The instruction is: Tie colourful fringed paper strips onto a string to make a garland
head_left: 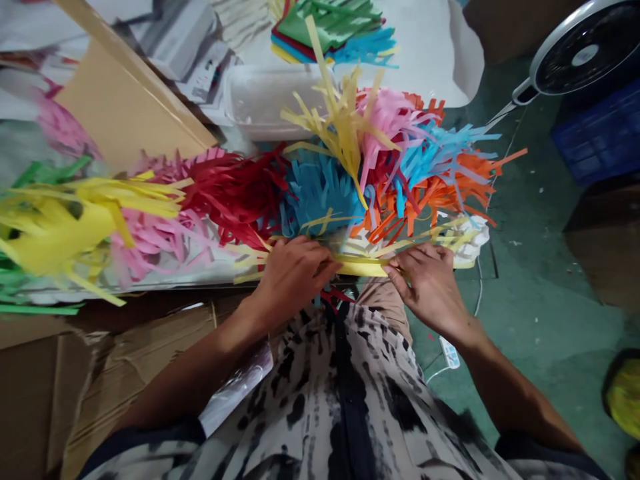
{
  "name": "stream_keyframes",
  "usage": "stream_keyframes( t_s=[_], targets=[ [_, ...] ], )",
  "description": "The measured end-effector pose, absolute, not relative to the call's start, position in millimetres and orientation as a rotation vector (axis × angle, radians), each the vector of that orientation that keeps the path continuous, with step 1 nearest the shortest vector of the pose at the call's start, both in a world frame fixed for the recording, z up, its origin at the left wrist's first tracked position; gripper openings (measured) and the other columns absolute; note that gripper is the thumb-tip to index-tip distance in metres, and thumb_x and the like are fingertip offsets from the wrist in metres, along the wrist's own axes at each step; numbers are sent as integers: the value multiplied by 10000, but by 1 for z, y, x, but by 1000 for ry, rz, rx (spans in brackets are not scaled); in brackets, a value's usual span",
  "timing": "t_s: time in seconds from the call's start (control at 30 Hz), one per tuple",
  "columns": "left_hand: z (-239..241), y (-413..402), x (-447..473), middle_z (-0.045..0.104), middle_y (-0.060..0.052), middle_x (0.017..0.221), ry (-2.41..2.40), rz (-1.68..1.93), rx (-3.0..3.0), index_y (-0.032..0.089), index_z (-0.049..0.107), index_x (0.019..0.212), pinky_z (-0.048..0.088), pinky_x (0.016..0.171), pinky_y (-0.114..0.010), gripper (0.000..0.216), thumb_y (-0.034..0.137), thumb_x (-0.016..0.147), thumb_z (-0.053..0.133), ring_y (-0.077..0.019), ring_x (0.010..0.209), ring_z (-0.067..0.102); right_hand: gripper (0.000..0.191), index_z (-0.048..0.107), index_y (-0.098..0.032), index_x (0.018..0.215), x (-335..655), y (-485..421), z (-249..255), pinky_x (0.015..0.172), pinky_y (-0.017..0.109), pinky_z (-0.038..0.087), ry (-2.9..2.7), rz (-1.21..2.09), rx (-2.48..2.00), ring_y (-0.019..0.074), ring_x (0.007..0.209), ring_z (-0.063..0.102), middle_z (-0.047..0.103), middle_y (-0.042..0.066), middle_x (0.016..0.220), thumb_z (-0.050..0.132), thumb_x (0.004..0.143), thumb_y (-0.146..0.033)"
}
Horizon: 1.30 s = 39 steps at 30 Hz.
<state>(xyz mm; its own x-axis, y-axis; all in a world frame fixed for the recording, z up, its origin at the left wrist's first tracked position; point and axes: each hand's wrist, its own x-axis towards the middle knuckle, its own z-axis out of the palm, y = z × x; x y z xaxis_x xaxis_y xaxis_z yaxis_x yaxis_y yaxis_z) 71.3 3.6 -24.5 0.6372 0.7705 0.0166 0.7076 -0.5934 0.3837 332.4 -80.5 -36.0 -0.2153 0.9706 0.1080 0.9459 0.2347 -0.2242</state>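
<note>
A strip of yellow fringed tissue paper (361, 265) lies along the table's front edge, its cut ends fanning out at both sides. My left hand (300, 267) is closed on its left part, thumb and fingers pinched together. Farther right, my right hand (425, 277) pinches the same strip. Just beyond my hands lie fringed paper bundles: dark red (240, 190), blue (323, 193), orange (460, 183), pink (383, 123) and pale yellow (345, 123). More bundles, yellow (65, 227) and pink (150, 233), are heaped to the left.
A clear plastic tub (275, 103) stands behind the bundles, with a stack of coloured tissue (325, 27) beyond it. Tan board (130, 93) leans at the back left. A fan (583, 57) and blue crate (600, 130) are on the right. Cardboard (145, 360) lies below left.
</note>
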Motion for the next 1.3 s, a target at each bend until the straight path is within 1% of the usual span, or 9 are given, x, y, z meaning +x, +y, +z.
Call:
stream_keyframes(
  t_s=[0.37, 0.47, 0.6, 0.7, 0.77, 0.87, 0.93, 1.13, 1.3],
  targets=[
    [-15, 15, 87, 776, -94, 777, 1268, 7, 2625, 182, 737, 714, 450, 755, -415, 354, 349, 994, 598, -282, 802, 727, 312, 650, -210, 864, 325, -68, -31, 902, 478, 285, -2412, 35, -1875, 275, 902, 531, 718, 80, 822, 460, 1074, -340],
    [-10, 14, 90, 756, -118, 765, 1272, -36, 2669, 173, 713, 683, 463, 812, -487, 406, 401, 1000, 603, -313, 814, 707, 290, 637, -213, 841, 322, -67, -29, 922, 497, 297, -2414, 2, -1884, 285, 917, 545, 714, 79, 816, 496, 1059, -342],
    [-10, 2, 94, 767, -132, 976, 1318, 283, 2847, 160, 731, 972, 444, 965, -584, 260, 293, 1057, 525, -337, 1004, 676, 249, 636, -242, 878, 314, -71, -24, 985, 525, 302, -2358, -113, -1913, 301, 978, 570, 715, 70, 874, 488, 1062, -321],
    [-23, -13, 93, 775, -48, 1183, 889, 600, 2993, 225, 693, 1220, 423, 1110, -501, 252, 158, 1066, 505, -243, 1142, 675, 223, 650, -260, 919, 308, -77, -25, 1023, 525, 309, -2287, -182, -1934, 298, 1011, 582, 709, 67, 907, 491, 1065, -316],
    [-35, -21, 90, 780, -35, 1209, 659, 675, 3030, 211, 681, 1272, 442, 1132, -447, 273, 133, 1045, 552, -213, 1151, 693, 214, 673, -249, 950, 307, -82, -28, 1051, 520, 316, -2258, -232, -1925, 292, 1041, 597, 720, 72, 931, 502, 1067, -302],
    [-48, -31, 90, 779, -57, 1233, 679, 634, 2997, 192, 675, 1308, 468, 1142, -452, 303, 132, 1034, 563, -224, 1155, 713, 183, 711, -248, 1099, 308, -92, -34, 1118, 526, 290, -2193, -321, -1793, 276, 1124, 620, 765, 62, 1086, 540, 1038, -222],
    [-52, -34, 91, 766, -62, 1279, 737, 590, 2952, 210, 666, 1335, 461, 1164, -476, 313, 167, 1043, 561, -234, 1188, 709, 282, 708, -293, 1214, 309, -99, -39, 1133, 523, 278, -2190, -318, -1643, 260, 1147, 635, 782, 23, 1166, 571, 1003, -167],
    [-53, -27, 70, 795, -44, 1218, 782, 678, 2949, 215, 697, 1268, 403, 1223, -518, 246, 247, 1035, 623, -216, 1168, 728, 341, 712, -377, 1254, 318, -111, -50, 1095, 508, 298, -2258, -196, -1595, 251, 1114, 663, 801, -37, 1201, 596, 984, -204],
    [-37, -14, 27, 823, 32, 1062, 982, 707, 2933, 297, 735, 984, 267, 1291, -623, 53, 253, 985, 705, -224, 1133, 746, 299, 719, -329, 1222, 325, -108, -51, 1114, 510, 278, -2242, -172, -1546, 253, 1168, 642, 805, -31, 1193, 593, 978, -211]
  ],
)
